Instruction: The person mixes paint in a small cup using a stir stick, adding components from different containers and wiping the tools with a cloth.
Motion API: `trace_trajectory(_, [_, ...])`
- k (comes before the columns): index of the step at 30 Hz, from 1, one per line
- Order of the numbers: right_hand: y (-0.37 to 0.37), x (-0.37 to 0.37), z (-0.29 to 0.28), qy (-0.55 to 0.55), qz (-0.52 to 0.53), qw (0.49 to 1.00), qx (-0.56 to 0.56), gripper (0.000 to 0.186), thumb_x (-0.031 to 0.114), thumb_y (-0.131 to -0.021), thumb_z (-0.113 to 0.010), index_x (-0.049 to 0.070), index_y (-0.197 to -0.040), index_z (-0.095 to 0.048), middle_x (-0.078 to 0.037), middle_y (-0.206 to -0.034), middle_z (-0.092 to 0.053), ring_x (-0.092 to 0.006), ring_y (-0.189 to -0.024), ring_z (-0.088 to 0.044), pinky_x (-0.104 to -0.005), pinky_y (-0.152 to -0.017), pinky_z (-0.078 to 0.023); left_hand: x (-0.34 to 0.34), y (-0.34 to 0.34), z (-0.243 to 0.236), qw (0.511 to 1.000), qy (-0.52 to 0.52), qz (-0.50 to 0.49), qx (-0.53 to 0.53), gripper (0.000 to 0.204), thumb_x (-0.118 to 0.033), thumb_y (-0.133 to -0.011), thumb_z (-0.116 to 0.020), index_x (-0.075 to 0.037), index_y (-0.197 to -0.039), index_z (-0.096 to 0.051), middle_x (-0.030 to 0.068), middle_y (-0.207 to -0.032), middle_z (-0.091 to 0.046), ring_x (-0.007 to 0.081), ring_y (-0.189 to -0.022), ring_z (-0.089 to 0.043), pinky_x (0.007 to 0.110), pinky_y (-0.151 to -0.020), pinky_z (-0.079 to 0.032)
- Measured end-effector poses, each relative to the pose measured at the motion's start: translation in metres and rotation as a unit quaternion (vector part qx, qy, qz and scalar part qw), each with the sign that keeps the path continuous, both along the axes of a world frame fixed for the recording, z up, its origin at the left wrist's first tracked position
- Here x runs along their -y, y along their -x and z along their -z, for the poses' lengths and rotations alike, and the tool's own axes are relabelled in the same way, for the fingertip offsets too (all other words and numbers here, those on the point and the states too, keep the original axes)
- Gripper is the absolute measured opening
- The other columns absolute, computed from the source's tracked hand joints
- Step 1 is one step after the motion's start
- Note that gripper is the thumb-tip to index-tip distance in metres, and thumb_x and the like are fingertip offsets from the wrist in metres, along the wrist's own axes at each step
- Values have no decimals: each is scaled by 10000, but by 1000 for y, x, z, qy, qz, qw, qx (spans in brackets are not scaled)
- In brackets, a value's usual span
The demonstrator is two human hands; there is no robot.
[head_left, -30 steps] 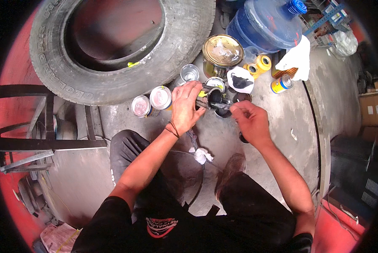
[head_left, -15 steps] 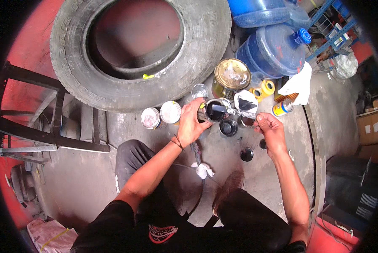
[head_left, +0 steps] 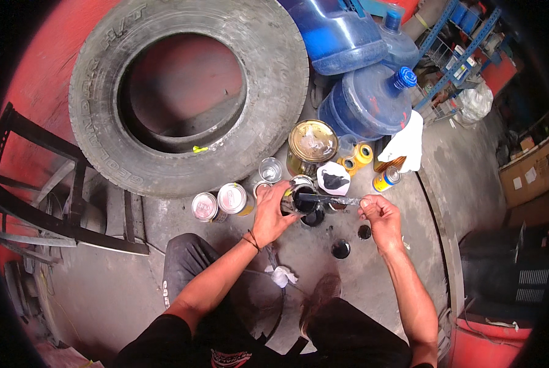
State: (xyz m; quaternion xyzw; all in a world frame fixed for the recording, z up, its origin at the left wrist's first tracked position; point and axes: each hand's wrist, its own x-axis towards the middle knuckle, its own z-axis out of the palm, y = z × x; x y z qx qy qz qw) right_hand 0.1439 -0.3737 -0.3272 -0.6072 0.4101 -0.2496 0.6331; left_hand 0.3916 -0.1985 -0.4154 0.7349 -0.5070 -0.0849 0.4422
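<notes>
My left hand [head_left: 273, 211] is wrapped round a small open can [head_left: 288, 201], which is tilted so that its mouth shows dark paint inside. Pinched in my right hand [head_left: 381, 222] is a flat, paint-smeared stirring stick [head_left: 343, 200]. It lies nearly level, its dark end in the can's mouth. Just below the can is a cup with black paint [head_left: 313, 218], partly covered by it. A white piece with a black smear [head_left: 327, 171] lies beyond the stick. Two lidded cans [head_left: 232, 198] stand left of my left hand, and a clear cup [head_left: 270, 170] is behind it.
A large tire [head_left: 274, 116] leans at the back left, with blue water jugs [head_left: 366, 101] beside it. A big tin [head_left: 312, 141], yellow containers [head_left: 361, 153] and a small yellow-blue can [head_left: 386, 179] stand near. Black round spots [head_left: 340, 248] and a white rag [head_left: 281, 276] lie on the floor.
The whole view has shifted, so the scene sits lower and further left. My left hand still holds the can, a little closer to the cup; the stick's end remains at its mouth.
</notes>
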Motion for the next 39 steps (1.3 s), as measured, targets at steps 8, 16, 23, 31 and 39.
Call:
trace_trajectory(8, [-25, -36, -7, 539, -113, 833, -55, 213, 44, -940, -772, 15, -1150, -752, -112, -961, -727, -307, -825, -676, -397, -772, -555, -5, 7, -1, 995, -54, 22, 80, 864, -145, -669, -957, -110, -1451, -590, 115, -1468, -626, 334, -1425, -544, 549, -1234, -291])
trace_trajectory(16, [-30, -34, 23, 552, -165, 815, -66, 163, 42, -935, -769, 14, -1095, -762, -95, -922, -715, -291, -831, -670, -393, -729, -548, -5, 7, -15, 988, -41, 41, 144, 833, -107, -668, -924, -97, -1435, -599, 121, -1484, -604, 345, -1423, -540, 546, -1229, -291])
trace_trajectory(23, [-18, -35, 67, -76, -61, 992, -84, 195, 192, -1055, -740, 4, -1092, -777, -25, -916, -727, -102, -800, -649, -292, -713, -547, 2, 15, 1, 978, -72, 44, 189, 828, -104, -685, -919, -126, -1447, -595, 104, -1463, -602, 337, -1430, -526, 571, -1231, -271])
trace_trajectory(31, [23, -11, 84, -171, -1, 983, -62, 169, 160, -1068, -708, 13, -1116, -776, -43, -999, -747, -129, -876, -672, -313, -789, -597, 6, 4, 15, 978, -110, -11, 177, 895, -116, -688, -940, -145, -1492, -550, 113, -1468, -605, 336, -1418, -540, 581, -1212, -282])
trace_trajectory(39, [40, 10, 61, -31, 9, 995, -91, 159, 169, -1075, -716, 23, -1097, -774, 7, -890, -733, -82, -777, -633, -270, -693, -518, 6, -3, 20, 976, -123, -20, 179, 885, -132, -706, -936, -147, -1502, -549, 122, -1499, -602, 339, -1435, -540, 604, -1215, -278])
